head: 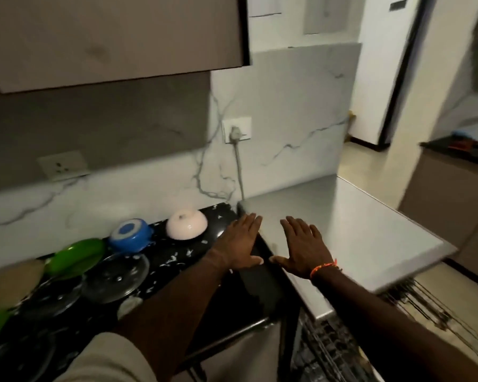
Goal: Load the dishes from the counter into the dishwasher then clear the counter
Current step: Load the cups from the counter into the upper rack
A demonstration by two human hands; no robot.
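Dishwasher (342, 238) rack (414, 304) mostly hidden, blurred plates (116, 277) cropped left

Your left hand (239, 244) and right hand (304, 248) are stretched out flat, palms down, fingers straight, over the near corner of the dishwasher's grey top (342, 216), with its wire rack (425, 307) showing below. On the black counter (188, 252) to your left sit a white lidded dish (186, 224), a blue pot (130, 235), a green plate (75, 257) and a glass plate (115, 277).
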